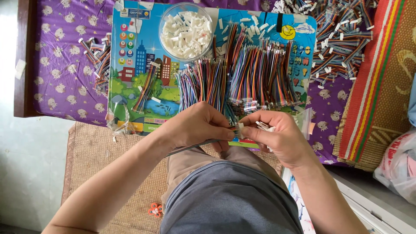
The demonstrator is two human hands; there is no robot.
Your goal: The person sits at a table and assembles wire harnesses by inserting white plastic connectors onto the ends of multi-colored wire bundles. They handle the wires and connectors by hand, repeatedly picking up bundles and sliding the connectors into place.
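Note:
My left hand (197, 125) pinches a flat ribbon of coloured wires (190, 147) whose tail runs down-left under my wrist. My right hand (277, 134) holds a small white plastic connector (241, 129) against the ribbon's end, with a few more white connectors (264, 126) cupped in the palm. Both hands meet above my lap, just in front of a colourful picture board (130, 65). On the board lie rows of multicoloured wire bundles (242, 78) and a clear round bowl (185, 31) full of white connectors.
One finished wire ribbon (145, 88) lies alone on the board's left. More wire assemblies are heaped at the top right (342, 39) and at the left (97, 58) on a purple patterned cloth (60, 73). A striped mat (377, 86) lies at right, a plastic bag (398, 167) beyond it.

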